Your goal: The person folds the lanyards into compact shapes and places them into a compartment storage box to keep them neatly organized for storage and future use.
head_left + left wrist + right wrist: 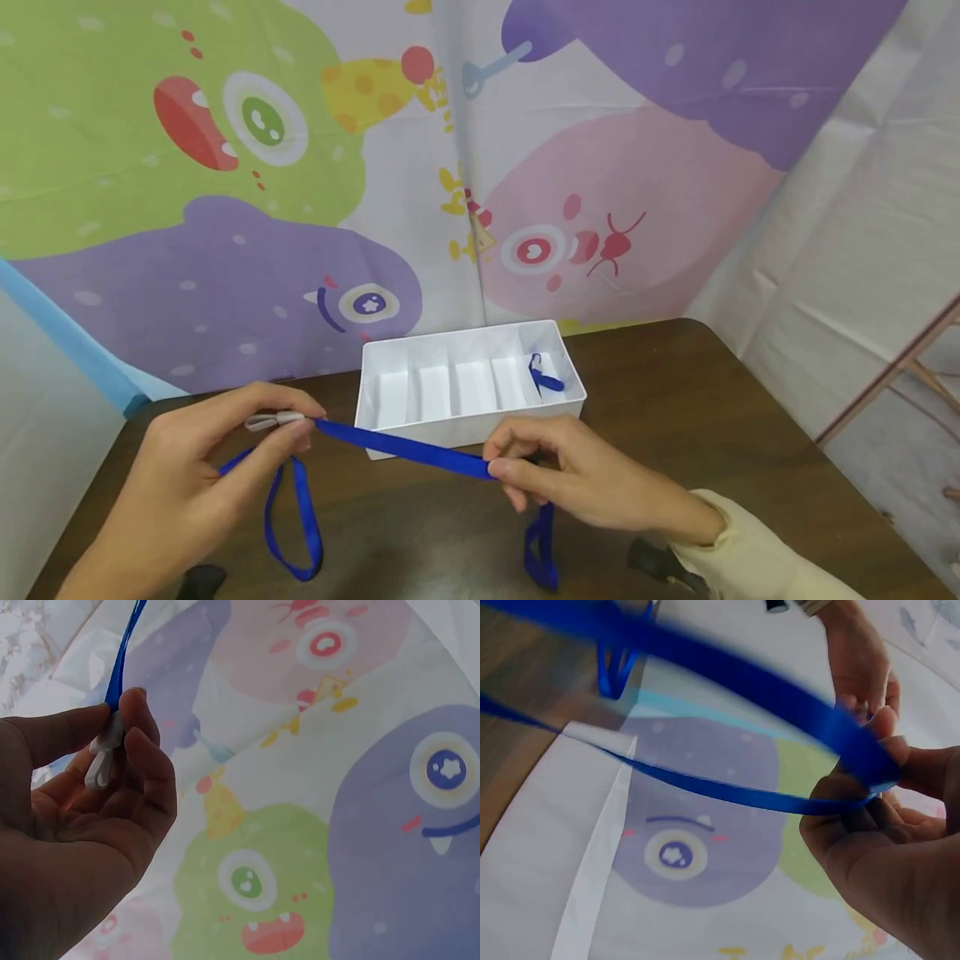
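A blue lanyard (405, 447) stretches between the two hands above the table. My left hand (191, 471) pinches its white plastic clip (103, 763) between thumb and fingertips. The right hand (566, 471) grips the strap, thumb against curled fingers, and a length of blue strap (542, 550) hangs below it. In the right wrist view, the blue strap (739, 796) bends through the fingers. A white box (472, 427) with several compartments stands behind the hands. Its far right compartment holds a small folded blue lanyard (550, 382).
A blue strap loop (315, 533) shows below the left hand; whether it joins the held strap, I cannot tell. The dark brown table (637, 392) meets a cartoon-printed backdrop (420, 192) behind the box. A dark object (660, 565) is near the right wrist.
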Action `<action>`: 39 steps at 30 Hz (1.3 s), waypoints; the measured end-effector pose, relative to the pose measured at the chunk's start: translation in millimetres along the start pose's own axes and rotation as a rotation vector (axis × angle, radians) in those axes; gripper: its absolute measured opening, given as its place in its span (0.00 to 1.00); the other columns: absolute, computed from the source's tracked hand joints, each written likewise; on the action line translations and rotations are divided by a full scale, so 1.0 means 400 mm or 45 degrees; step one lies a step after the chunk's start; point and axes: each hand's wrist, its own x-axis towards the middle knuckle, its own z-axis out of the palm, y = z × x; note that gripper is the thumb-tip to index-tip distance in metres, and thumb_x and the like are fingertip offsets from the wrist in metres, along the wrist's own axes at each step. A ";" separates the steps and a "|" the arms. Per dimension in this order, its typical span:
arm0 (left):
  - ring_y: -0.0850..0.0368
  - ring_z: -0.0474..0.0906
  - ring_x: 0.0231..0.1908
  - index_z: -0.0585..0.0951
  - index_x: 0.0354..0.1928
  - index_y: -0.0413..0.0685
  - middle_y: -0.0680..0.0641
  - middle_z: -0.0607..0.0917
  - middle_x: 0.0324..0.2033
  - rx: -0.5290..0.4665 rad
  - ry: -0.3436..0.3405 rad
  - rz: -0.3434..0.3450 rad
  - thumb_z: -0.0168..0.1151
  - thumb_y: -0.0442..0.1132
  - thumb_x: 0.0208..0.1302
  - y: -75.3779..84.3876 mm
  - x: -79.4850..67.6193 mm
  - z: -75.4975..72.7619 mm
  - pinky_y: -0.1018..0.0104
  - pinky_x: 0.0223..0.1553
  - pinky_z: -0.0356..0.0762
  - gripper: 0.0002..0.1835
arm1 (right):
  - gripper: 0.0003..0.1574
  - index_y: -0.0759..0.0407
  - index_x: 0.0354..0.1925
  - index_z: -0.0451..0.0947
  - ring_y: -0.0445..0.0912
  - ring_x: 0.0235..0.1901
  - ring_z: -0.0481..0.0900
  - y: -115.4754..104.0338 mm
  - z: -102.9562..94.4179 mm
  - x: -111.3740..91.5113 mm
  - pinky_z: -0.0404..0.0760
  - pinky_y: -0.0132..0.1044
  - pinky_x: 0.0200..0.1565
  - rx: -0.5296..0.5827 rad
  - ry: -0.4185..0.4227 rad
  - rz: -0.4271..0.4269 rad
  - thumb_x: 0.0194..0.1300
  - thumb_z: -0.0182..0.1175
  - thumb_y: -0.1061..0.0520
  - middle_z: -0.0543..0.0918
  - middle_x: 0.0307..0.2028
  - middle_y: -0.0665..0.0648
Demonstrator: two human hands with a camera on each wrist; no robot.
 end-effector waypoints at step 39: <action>0.66 0.84 0.33 0.84 0.47 0.56 0.55 0.87 0.38 0.202 -0.052 -0.570 0.62 0.33 0.69 -0.110 -0.114 -0.104 0.80 0.33 0.76 0.10 | 0.17 0.64 0.56 0.72 0.51 0.13 0.68 0.135 -0.123 -0.182 0.68 0.36 0.12 0.234 -0.013 0.037 0.73 0.48 0.74 0.83 0.29 0.62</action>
